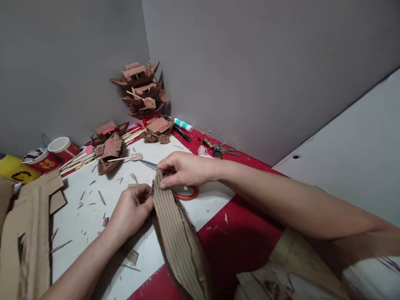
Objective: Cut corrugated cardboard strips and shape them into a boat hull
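A long strip of ribbed corrugated cardboard (175, 233) runs from my hands down toward the bottom edge, its far end narrow and raised above the table. My right hand (183, 168) pinches the top of that end between thumb and fingers. On its left edge, my left hand (134, 206) is closed with thumb and fingertips at the cardboard. Behind the strip lie scissors (189, 196) with orange-red handles, partly covered by my right hand and the cardboard. Just beyond, a small cardboard boat (111, 152) with a paddle lies on the white sheet (81, 225).
More brown cardboard boats (137, 77) are stacked in the corner. Paper cups (62, 146), wooden sticks (81, 160), a glue stick (183, 125) and a black marker (181, 134) line the back. Cardboard pieces (34, 233) lie at left; scraps dot the sheet. Walls close off the far side.
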`<state>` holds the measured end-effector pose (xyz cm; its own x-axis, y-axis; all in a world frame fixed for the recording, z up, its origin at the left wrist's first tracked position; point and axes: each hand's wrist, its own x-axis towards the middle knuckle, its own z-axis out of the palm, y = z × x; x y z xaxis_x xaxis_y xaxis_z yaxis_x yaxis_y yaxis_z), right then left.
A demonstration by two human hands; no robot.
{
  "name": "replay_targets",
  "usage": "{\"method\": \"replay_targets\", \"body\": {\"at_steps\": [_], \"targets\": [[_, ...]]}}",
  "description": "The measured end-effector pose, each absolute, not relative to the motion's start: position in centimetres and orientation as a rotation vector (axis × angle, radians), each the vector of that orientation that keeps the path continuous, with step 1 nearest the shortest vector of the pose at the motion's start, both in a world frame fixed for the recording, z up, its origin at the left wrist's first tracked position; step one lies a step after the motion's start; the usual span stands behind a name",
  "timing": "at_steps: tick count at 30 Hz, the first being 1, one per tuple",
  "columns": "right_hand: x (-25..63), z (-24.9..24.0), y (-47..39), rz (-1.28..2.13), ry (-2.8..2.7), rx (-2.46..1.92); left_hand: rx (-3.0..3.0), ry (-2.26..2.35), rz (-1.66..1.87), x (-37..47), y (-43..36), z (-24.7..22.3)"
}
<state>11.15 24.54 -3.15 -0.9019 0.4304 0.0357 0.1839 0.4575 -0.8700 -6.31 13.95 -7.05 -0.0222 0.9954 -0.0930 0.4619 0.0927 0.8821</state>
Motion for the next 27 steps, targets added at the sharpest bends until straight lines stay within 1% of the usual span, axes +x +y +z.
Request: {"method": "replay_targets", "body": {"at_steps": [3,5,13,16,24,27], "targets": [[10.2,-3.7,24.3,1.278,-2.536,-0.562,1.545,1.555,0.792,-6.6,14.2,-7.1],[10.1,-3.6,24.2,1.233,-2.600,-0.549,1.540,1.560,0.804,-6.8,14.3,-7.1],[9.9,-4.4,23.5,1.204,-2.503,-0.644,1.400,1.599,0.916,-7.1,14.6,-7.6],[9.9,-4.7,23.2,1.118,-2.542,-0.684,1.340,1.594,0.941,-7.1,14.7,-7.6],[9.7,-5.5,22.8,0.834,-2.651,-0.770,1.449,1.586,0.837,-7.2,14.8,-7.4],[9.7,-5.9,22.7,0.797,-2.634,-0.823,1.453,1.555,0.834,-7.1,14.8,-7.4]]}}
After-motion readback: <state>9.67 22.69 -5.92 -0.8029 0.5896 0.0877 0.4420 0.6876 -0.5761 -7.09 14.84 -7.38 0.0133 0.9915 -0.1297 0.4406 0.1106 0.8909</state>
